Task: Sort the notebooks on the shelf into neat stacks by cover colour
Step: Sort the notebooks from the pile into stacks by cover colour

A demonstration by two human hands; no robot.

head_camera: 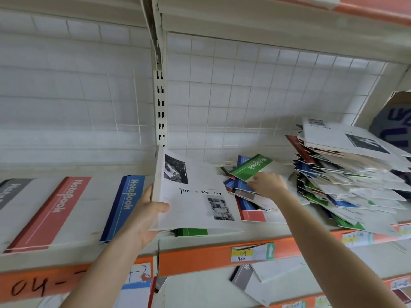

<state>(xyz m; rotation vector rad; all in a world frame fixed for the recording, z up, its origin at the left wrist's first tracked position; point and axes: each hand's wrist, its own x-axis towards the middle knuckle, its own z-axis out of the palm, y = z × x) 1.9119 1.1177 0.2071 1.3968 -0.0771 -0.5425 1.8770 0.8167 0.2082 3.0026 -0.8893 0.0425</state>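
On the shelf (93, 218), near its front edge, the left hand (146, 216) gripped a white notebook (195, 196) by its left side, thumb on the cover, tilted above a green stack (191, 232). To the right, the right hand (269, 184) rested with bent fingers on a small loose heap (251, 215), just beside a green notebook (252, 166); whether it pinched one, I could not tell. Further left lay a blue stack (124, 207), a red stack (53, 212) and a grey stack (11, 192), each apart. At the far right leaned a tall untidy pile (347, 174).
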